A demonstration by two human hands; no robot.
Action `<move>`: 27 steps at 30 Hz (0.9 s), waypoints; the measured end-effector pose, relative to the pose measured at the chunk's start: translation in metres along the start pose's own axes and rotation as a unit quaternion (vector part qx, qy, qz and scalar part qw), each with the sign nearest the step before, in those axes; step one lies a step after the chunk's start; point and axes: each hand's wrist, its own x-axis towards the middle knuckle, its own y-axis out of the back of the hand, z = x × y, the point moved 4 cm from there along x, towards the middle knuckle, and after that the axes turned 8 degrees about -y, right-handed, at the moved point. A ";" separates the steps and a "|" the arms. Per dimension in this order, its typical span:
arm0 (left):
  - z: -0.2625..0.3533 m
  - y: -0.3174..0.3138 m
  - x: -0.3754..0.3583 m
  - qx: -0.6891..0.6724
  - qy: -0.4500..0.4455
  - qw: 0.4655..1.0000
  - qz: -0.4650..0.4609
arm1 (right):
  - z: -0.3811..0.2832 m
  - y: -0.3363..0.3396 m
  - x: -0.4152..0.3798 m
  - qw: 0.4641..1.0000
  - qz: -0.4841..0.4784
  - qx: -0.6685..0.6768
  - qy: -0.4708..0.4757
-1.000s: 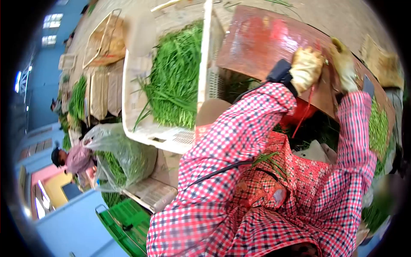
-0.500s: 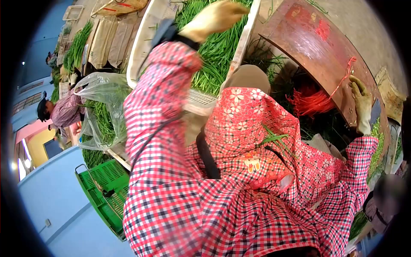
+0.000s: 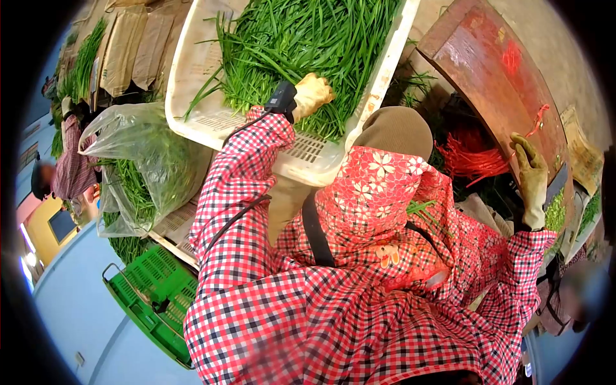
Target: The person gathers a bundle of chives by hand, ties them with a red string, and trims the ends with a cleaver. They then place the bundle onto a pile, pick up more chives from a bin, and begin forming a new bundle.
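L hand (image 3: 312, 95), gloved, fingers curled, is at the green stalks (image 3: 314, 38) in the white crate (image 3: 194, 58); can't tell if it grips any; R hand (image 3: 531, 173), also gloved, part-open w/ fingers loosely bent, is at the brown surface (image 3: 475, 51), fingertips nr a red string (image 3: 539, 120).

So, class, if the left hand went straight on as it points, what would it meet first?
Most likely the green stalks in the white crate: the left hand points across them, though depth is unclear and it may be touching them.
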 end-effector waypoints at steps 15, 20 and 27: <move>-0.037 0.059 -0.094 -0.132 0.133 0.904 0.384 | -0.055 -0.009 -0.001 0.996 -0.002 -0.046 0.073; -0.060 0.121 -0.160 -0.447 0.396 0.703 0.386 | -0.144 -0.038 -0.006 0.978 -0.057 -0.060 0.193; -0.048 0.151 -0.151 -0.593 0.253 0.612 0.458 | -0.160 -0.058 -0.003 0.941 -0.226 -0.180 0.177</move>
